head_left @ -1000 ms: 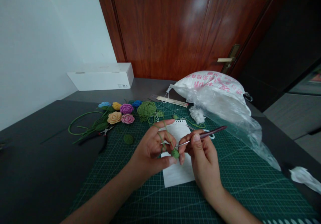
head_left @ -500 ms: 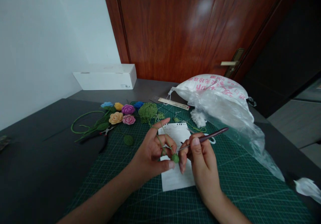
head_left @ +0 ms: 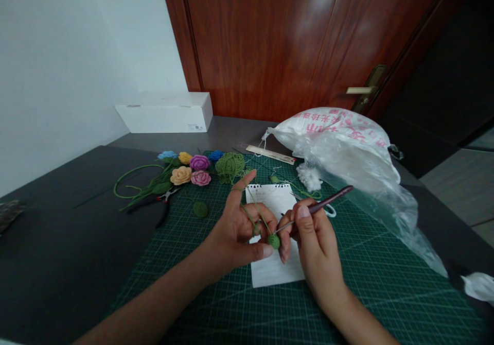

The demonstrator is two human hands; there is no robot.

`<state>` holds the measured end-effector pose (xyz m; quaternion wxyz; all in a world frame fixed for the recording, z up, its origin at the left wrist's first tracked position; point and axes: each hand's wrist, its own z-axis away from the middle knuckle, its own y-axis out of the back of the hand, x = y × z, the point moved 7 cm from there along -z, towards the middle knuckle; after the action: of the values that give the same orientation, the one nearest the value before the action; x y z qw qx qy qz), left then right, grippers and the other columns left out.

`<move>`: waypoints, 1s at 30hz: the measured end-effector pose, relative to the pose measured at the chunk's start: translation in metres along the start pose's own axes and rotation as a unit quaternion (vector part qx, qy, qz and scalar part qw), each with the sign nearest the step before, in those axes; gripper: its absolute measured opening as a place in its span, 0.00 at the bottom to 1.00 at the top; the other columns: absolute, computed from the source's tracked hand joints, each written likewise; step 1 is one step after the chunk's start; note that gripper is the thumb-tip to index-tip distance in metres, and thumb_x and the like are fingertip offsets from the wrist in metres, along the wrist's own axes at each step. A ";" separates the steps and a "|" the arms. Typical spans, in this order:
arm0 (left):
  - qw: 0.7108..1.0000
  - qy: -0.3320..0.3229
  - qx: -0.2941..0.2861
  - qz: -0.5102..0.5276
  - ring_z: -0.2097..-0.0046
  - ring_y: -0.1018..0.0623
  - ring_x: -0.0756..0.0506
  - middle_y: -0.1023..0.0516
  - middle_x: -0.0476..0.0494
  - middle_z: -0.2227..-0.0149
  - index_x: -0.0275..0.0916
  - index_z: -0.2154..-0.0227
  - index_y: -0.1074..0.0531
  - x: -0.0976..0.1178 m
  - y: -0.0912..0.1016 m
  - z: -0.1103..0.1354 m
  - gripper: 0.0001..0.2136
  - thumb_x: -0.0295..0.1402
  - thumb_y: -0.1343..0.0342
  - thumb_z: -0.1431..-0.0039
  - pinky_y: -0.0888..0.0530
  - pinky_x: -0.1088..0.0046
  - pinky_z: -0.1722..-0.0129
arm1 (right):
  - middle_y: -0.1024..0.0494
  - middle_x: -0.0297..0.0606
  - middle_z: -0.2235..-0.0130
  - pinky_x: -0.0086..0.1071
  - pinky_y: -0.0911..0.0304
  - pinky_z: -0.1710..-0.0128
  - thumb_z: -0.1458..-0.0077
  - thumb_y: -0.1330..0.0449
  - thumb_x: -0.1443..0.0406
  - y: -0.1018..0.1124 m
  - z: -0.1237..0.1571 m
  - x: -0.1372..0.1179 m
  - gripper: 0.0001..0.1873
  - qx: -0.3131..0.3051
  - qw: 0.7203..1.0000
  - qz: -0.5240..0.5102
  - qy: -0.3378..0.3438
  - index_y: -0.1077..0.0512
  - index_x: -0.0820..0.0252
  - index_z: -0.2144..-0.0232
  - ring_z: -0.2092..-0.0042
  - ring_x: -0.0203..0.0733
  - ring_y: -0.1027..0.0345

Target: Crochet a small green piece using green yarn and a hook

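Left hand (head_left: 235,226) half closed, forefinger raised, a green yarn strand (head_left: 250,206) running over it and down through the curled fingers. Thumb and fingers appeared closed on a small green crocheted ball (head_left: 274,241) at the fingertips; exact contact partly hidden. Right hand (head_left: 314,242) gripped a crochet hook (head_left: 328,203) pencil-style, dark handle angled up and away, slim metal shaft reaching toward the ball, tip at or just beside it. Ball held in the air between the hands, above a white spiral notepad (head_left: 276,270). Judged good practice here: strand kept taut over the raised forefinger, ball pinched close to the working stitch so it cannot spin, hook tip kept in line with the stitch. Notepad lay on a green cutting mat (head_left: 366,262), with open grid in front of the hands and to their right. Beyond the far hand lay a green yarn skein (head_left: 230,167), crocheted roses (head_left: 199,162), a second green ball (head_left: 200,209) and pliers (head_left: 164,206), near the mat's left edge and partly on the dark bench (head_left: 65,242). A plastic bag (head_left: 339,144) and loose white stuffing (head_left: 309,177) crowded the far right, close to the raised hook handle's path.
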<state>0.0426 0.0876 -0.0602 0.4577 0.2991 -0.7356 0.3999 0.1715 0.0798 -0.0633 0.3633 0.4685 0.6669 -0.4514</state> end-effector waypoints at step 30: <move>0.999 -0.033 -0.032 0.019 0.66 0.22 0.48 0.20 0.52 0.65 0.59 0.30 0.80 0.022 -0.011 0.001 0.63 0.23 0.30 0.46 0.27 0.70 0.65 | 0.24 0.27 0.77 0.28 0.37 0.80 0.28 0.48 0.56 -0.011 -0.002 -0.016 0.15 -0.013 0.998 -0.058 0.030 0.37 0.54 0.68 0.81 0.33 0.32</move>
<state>0.0425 0.0799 -0.0370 0.4346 0.2838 -0.7682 0.3748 0.1659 0.0749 -0.0457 0.3223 0.4373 0.7095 -0.4489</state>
